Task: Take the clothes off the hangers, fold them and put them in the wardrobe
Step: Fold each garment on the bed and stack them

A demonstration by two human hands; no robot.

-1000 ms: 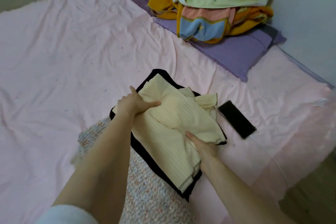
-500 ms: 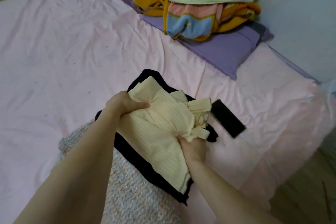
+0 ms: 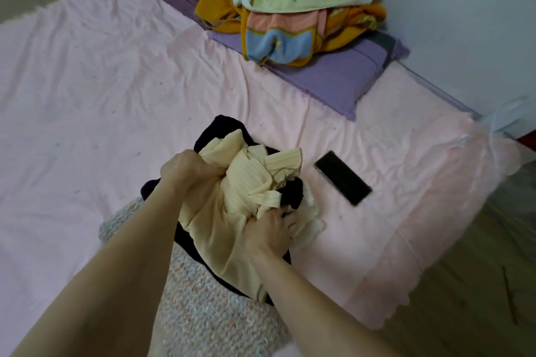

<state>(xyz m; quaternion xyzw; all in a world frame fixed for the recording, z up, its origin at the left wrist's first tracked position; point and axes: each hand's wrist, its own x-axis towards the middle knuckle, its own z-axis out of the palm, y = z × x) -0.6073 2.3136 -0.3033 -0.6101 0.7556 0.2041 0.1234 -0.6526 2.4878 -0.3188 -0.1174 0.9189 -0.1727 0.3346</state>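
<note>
While both hands clutch it, the cream ribbed top (image 3: 246, 197) sits bunched on a black garment (image 3: 223, 127), and both lie over a speckled knit piece (image 3: 203, 310) near the bed's front edge. Left hand (image 3: 185, 171) is clenched round the top's far-left corner; right hand (image 3: 272, 229) is curled into the cloth at its near-right side, fingers also digging toward something white (image 3: 310, 226) under the pile, unclear what. Long axis of the top runs roughly from far-left to near-right, toward the person, so the hands sit at opposite ends of the short span, top between them. Right hand is nearer the body, left reaches further out. Judging by the crumple, this looks like gathering the stack to lift it, fold not tidy; loose tails at the near end could drop out.

Pink sheet (image 3: 101, 95) covers the bed. Dark phone (image 3: 342, 177) lies just right of the pile, apart from it. Purple pillow (image 3: 333, 78) further back carries a heap of bedding (image 3: 295, 9).
</note>
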